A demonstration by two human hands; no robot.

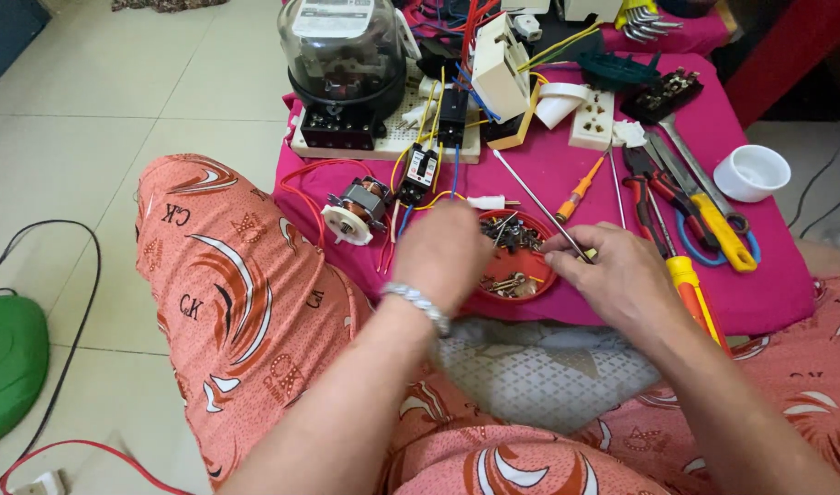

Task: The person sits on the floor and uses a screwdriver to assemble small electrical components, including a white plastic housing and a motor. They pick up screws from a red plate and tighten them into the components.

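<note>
The right hand (622, 275) pinches the thin metal shaft of a long screwdriver (539, 203) in a fingertip grip, just beside the small round red dish of screws and metal bits (516, 266). The left hand (443, 252) hovers over that dish, fingers curled down and blurred; whether its grip holds anything cannot be told. The dish sits on the magenta cloth-covered tabletop (768, 275), near a small electric motor (356, 209) and yellow-handled pliers (713, 225).

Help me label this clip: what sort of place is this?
Probably a home floor used as an electrical repair spot: tiled floor, a pink cloth spread with pliers and screwdrivers, an electricity meter, and a red dish of screws.
</note>
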